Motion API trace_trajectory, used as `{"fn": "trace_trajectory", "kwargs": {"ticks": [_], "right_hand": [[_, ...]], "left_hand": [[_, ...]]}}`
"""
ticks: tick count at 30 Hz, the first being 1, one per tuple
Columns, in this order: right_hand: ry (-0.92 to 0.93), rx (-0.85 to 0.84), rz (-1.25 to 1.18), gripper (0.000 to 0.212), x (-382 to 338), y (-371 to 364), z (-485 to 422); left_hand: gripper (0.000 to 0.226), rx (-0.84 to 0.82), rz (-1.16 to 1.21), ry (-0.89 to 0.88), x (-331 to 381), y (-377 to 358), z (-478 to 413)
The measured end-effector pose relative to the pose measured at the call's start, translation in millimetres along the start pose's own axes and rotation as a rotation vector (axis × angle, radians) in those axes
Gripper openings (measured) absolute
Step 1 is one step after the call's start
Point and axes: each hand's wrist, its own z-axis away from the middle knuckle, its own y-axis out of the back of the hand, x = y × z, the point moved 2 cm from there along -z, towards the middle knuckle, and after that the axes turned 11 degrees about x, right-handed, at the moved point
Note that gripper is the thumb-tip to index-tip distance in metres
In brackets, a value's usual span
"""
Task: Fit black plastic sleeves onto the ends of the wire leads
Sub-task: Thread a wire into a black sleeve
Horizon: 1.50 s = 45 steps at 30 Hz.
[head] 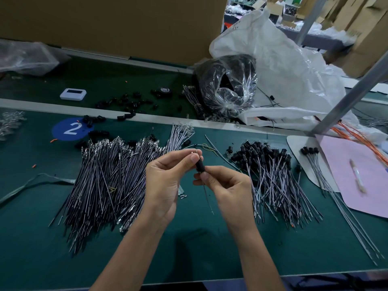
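Observation:
Above the green table, my left hand [168,175] pinches the metal-tipped top of a thin wire lead [206,194]. My right hand [224,183] grips a black plastic sleeve [200,165] that sits around the same lead just below my left fingertips. The lead's free end hangs down between my palms. A big heap of bare wire leads [105,185] lies to the left. Leads with sleeves on them [270,175] are piled to the right. Loose black sleeves [126,103] are scattered at the back.
A clear bag of black parts [228,85] and a large white bag [294,70] stand at the back right. A pink sheet [361,175], a slanted metal post [352,97], a small white device [73,94] and a blue "2" sticker [71,129] are also here.

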Motion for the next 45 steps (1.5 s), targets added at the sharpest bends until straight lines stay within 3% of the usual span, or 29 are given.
{"fn": "trace_trajectory", "kwargs": {"ticks": [11, 23, 30, 35, 40, 45], "right_hand": [[0.07, 0.02, 0.099, 0.022, -1.3, -1.5, 0.5], [0.081, 0.022, 0.121, 0.024, -2.8, -0.7, 1.9], [0.112, -0.005, 0.134, 0.018, -1.1, -1.2, 3.3], [0.116, 0.034, 0.134, 0.009, 2.5, -1.7, 1.0], [0.117, 0.019, 0.125, 0.009, 7.7, -3.8, 4.4], [0.131, -0.015, 0.059, 0.018, 7.1, -7.4, 8.3]], "left_hand": [[0.015, -0.017, 0.054, 0.05, 1.0, 1.0, 0.3], [0.011, -0.035, -0.141, -0.115, 0.6, 1.7, 2.8], [0.005, -0.091, -0.109, -0.067, 2.0, 1.2, 3.9], [0.037, -0.147, -0.139, 0.013, -5.4, 1.7, 12.7], [0.021, -0.066, -0.156, -0.034, -12.2, -0.6, 19.9], [0.025, -0.015, -0.125, -0.073, -8.2, -1.2, 21.9]]}}
